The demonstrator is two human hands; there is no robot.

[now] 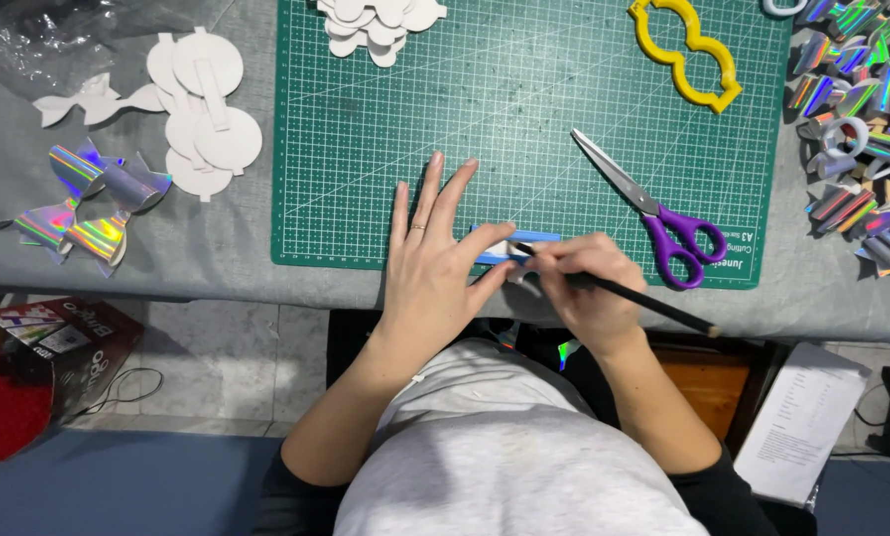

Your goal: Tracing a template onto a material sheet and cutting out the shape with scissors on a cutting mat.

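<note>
Pinning blue template (534, 238) flat with left hand (435, 263), fingers spread wide, thumb at its near edge, likely to stop slip while tracing. Right hand (589, 293) closed around black pencil (629, 295), tip at template's edge just beside left thumb. Both at near edge of green cutting mat (524, 109) on bench (217, 248). Purple-handled scissors (653, 213) parked just beyond right hand, within reach. Yellow template (685, 52) well beyond; white cutouts (207, 109) far out past left hand.
</note>
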